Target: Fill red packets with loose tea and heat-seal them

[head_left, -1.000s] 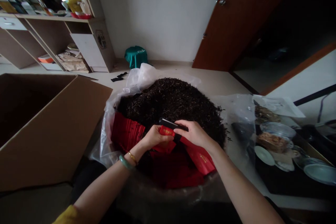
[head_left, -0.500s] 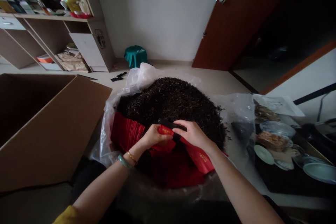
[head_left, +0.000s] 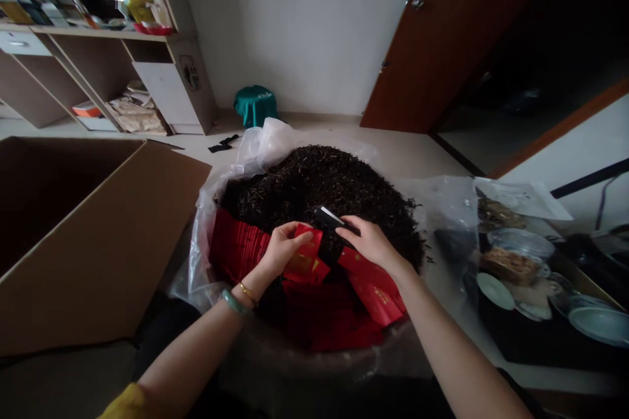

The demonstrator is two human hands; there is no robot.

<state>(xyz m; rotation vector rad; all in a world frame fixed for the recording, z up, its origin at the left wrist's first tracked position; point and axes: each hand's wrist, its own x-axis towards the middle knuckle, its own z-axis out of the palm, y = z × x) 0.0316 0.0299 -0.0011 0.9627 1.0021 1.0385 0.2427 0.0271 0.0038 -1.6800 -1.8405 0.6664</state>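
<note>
A big mound of dark loose tea leaves [head_left: 319, 190] fills a clear plastic bag [head_left: 260, 144] in front of me. Red foil packets [head_left: 236, 245] lie in a row along the near left of the mound, and more lie loose in front [head_left: 373, 291]. My left hand [head_left: 280, 249] is closed on one small red packet [head_left: 307, 252], held above the pile. My right hand [head_left: 371, 242] pinches a small black scoop [head_left: 328, 217] at the packet's upper edge.
A large open cardboard box [head_left: 98, 236] stands at my left. At the right, a dark tray [head_left: 540, 314] carries bowls and cups under plastic film. Shelves [head_left: 98, 39], a green stool [head_left: 254, 105] and a brown door [head_left: 442, 39] are at the back.
Both hands rose slightly with the red packet. The black scoop has tipped up from lying flat across the packet to standing at its right upper edge.
</note>
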